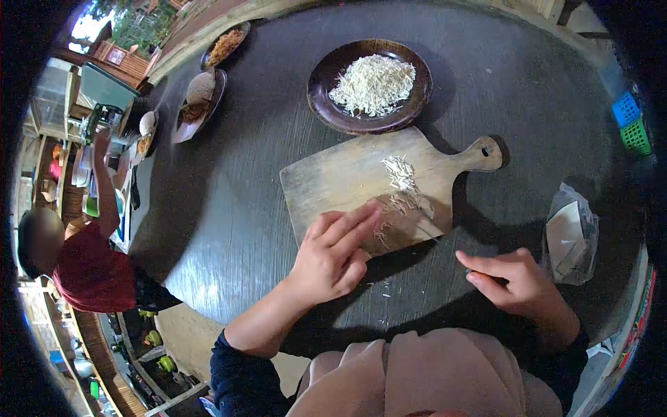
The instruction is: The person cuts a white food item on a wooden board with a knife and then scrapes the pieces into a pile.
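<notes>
A wooden cutting board point(326, 181) with a handle lies on the dark table in front of me. Thin white shreds point(399, 174) are scattered in a strip across it. My left hand point(333, 254) is over the board's near edge, two fingers stretched toward the shreds and the others bent. To the right of the board, my right hand point(511, 281) grips a knife point(429, 228), whose blurred blade reaches over the shreds; most of its handle is hidden. Just beyond the board, a dark round plate point(323, 111) holds a heap of white shreds point(375, 85).
A clear plastic bag point(571, 236) with a pale block lies at right. Blue and green baskets point(631, 125) stand at the far right edge. Plates with food point(198, 104) line the table's left side. Another person in a red shirt point(94, 271) is at the left.
</notes>
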`<state>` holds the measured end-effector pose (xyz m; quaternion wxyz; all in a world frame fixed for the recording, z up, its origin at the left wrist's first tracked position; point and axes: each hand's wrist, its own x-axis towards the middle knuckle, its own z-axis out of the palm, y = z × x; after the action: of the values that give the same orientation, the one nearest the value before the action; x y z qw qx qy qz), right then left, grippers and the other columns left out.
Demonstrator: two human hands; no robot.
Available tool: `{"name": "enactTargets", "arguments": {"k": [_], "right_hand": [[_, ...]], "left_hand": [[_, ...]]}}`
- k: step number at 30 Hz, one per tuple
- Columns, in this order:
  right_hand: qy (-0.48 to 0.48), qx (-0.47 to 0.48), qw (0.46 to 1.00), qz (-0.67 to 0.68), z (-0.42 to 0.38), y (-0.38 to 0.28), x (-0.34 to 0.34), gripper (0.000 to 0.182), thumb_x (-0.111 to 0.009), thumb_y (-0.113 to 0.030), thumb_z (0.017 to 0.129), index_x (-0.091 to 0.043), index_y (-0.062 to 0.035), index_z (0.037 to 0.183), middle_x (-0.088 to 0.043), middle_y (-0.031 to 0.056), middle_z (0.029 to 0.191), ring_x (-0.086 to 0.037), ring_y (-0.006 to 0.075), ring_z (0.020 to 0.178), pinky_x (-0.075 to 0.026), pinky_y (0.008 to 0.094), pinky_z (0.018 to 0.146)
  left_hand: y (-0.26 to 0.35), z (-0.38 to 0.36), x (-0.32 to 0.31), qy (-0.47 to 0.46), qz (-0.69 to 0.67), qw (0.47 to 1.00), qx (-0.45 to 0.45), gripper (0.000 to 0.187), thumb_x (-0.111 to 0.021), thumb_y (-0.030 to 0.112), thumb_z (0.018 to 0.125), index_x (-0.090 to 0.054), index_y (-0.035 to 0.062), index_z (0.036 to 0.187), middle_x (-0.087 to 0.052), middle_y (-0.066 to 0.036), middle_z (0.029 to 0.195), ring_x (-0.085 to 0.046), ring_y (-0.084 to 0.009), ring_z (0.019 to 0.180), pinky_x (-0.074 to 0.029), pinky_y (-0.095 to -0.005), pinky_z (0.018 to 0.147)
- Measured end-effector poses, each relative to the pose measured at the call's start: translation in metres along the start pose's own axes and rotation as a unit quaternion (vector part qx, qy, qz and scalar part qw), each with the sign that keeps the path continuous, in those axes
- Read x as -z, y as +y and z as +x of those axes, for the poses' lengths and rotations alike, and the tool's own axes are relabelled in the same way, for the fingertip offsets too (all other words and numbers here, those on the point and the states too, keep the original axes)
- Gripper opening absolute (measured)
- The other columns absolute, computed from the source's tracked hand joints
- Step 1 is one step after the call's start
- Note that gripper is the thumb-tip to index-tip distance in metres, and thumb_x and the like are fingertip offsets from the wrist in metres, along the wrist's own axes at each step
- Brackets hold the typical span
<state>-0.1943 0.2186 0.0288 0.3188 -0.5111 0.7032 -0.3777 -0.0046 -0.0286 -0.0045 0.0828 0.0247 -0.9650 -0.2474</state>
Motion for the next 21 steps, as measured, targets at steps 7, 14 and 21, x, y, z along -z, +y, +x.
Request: {"name": "enactTargets", "arguments": {"k": [7,14,21], "right_hand": [[0.004,-0.024,1.000,-0.004,0.001,0.005,-0.003,0.033,-0.065,-0.004,0.085,-0.065,-0.0016,0.117,-0.067,0.0210,0.078,-0.071,0.0240,0.067,-0.050,0.0293,0.056],[0.008,-0.020,1.000,-0.015,0.001,0.000,0.005,0.033,-0.067,-0.005,0.085,-0.065,-0.0012,0.117,-0.068,0.0212,0.081,-0.071,0.0223,0.069,-0.051,0.0289,0.057],[0.039,-0.001,0.999,-0.005,0.003,0.014,-0.002,0.032,-0.066,-0.004,0.085,-0.065,-0.0011,0.117,-0.069,0.0197,0.083,-0.072,0.0208,0.071,-0.051,0.0276,0.059]], "left_hand": [[0.009,-0.009,0.007,0.071,0.002,0.997,0.008,0.043,-0.073,0.009,0.072,-0.065,0.0068,0.113,-0.061,-0.012,0.111,-0.057,-0.0305,0.096,-0.047,-0.0389,0.085],[0.023,-0.017,0.017,0.012,0.033,0.999,0.022,0.031,-0.077,0.014,0.074,-0.067,0.0097,0.103,-0.064,-0.009,0.100,-0.063,-0.0279,0.087,-0.052,-0.0386,0.076],[0.025,-0.023,0.019,-0.029,0.016,0.999,0.025,0.025,-0.070,0.009,0.081,-0.067,0.0067,0.106,-0.065,-0.009,0.102,-0.064,-0.0278,0.091,-0.053,-0.0387,0.079]]}}
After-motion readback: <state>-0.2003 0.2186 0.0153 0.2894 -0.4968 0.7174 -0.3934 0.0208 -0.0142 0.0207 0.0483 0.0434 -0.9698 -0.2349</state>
